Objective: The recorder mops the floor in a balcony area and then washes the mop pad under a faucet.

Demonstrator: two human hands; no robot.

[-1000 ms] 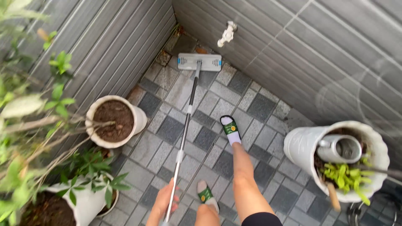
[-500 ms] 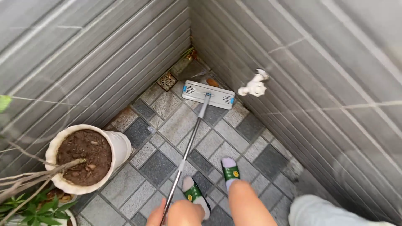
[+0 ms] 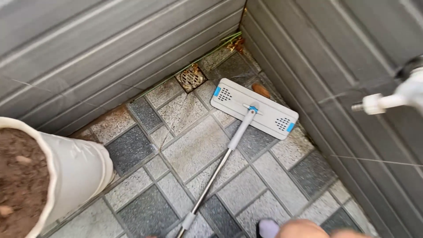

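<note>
A flat mop lies on the tiled floor with its grey and blue head (image 3: pixel 254 108) near the corner of two grey walls. Its metal pole (image 3: pixel 220 164) runs down and to the left, out of the bottom edge. Neither my left hand nor my right hand shows in the frame. At the bottom edge I see only a bit of my knee (image 3: pixel 304 229) and the white toe of my footwear (image 3: pixel 268 228).
A round floor drain (image 3: pixel 191 77) sits by the left wall, with a brown leaf (image 3: pixel 261 90) behind the mop head. A white tap (image 3: pixel 392 99) juts from the right wall. A white pot of soil (image 3: pixel 66 172) stands at the left.
The view has moved forward and down toward the corner. The hand on the pole and both feet have dropped out of the frame, and the mop head now lies turned at an angle.
</note>
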